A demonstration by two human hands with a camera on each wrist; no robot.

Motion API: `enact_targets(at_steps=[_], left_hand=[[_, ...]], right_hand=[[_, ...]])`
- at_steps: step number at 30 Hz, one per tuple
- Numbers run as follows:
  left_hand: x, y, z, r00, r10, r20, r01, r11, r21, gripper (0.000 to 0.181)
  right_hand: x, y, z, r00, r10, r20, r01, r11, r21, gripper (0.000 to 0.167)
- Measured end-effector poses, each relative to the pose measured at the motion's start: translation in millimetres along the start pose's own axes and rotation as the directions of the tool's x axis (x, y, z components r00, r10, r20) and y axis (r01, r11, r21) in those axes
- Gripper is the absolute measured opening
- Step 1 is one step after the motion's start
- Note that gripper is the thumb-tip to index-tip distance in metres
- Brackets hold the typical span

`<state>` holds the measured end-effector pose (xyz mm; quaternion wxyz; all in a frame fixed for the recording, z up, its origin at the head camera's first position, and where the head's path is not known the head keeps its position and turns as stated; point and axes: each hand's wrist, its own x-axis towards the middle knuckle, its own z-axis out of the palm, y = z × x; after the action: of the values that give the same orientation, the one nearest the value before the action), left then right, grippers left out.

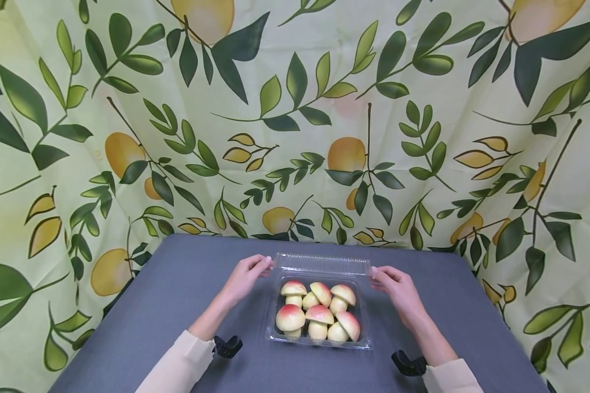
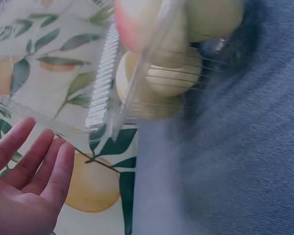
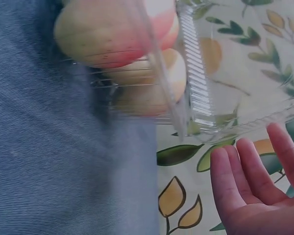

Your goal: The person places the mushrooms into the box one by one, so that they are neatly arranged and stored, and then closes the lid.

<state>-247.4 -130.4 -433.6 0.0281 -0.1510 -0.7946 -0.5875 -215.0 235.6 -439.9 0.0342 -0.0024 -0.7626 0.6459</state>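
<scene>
A clear plastic clamshell container (image 1: 319, 345) sits on the table with its hinged lid (image 1: 322, 264) raised at the back. Inside are several cream mushroom-shaped pieces (image 1: 318, 315) with reddish caps, in two rows. At the lid's left edge, my left hand (image 1: 249, 274) pinches the plastic with its fingertips. My right hand (image 1: 392, 284) pinches the opposite edge. In the left wrist view the other fingers (image 2: 59, 166) extend straight below the lid. The right wrist view likewise shows straight fingers (image 3: 252, 171) beside the lid edge.
A grey-blue cloth (image 1: 177, 295) covers the table. Behind it and along both sides hangs a curtain (image 1: 295, 180) printed with leaves and orange fruit. Black bands (image 1: 228, 346) with small devices sit at both wrists, next to cream sleeves (image 1: 182, 363).
</scene>
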Motion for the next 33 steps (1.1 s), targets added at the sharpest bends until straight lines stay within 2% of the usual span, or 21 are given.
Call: enact_targets(at_steps=[4,7,13,23,33], left_hand=[[-7.3,-5.3,-2.7,0.999,0.026,0.032,-0.029,0.996,0.079,0.028],[-11.5,-8.2,-3.2,0.999,0.026,0.044,-0.031,0.993,0.116,0.025],[-20.4,-13.4,0.0,0.999,0.029,0.031,-0.034,0.984,0.176,0.017],[-31.8,-26.4,9.9,0.999,0.044,0.025,-0.048,0.969,0.242,0.011],[-39.0,-37.4,16.1,0.999,0.030,0.037,-0.037,0.973,0.226,0.008]], right_hand=[[-5.5,6.6,-0.4,1.000,0.006,0.009,-0.005,1.000,-0.024,0.039],[-10.2,12.4,-2.1,1.000,0.010,0.017,-0.009,0.997,-0.082,0.037],[-17.6,21.2,-2.1,1.000,0.014,0.027,-0.009,0.987,-0.163,0.034],[-26.0,31.3,4.5,0.998,-0.006,0.055,0.012,0.994,-0.111,0.029],[-32.2,45.4,10.5,0.999,0.020,0.046,-0.016,0.996,-0.087,0.028]])
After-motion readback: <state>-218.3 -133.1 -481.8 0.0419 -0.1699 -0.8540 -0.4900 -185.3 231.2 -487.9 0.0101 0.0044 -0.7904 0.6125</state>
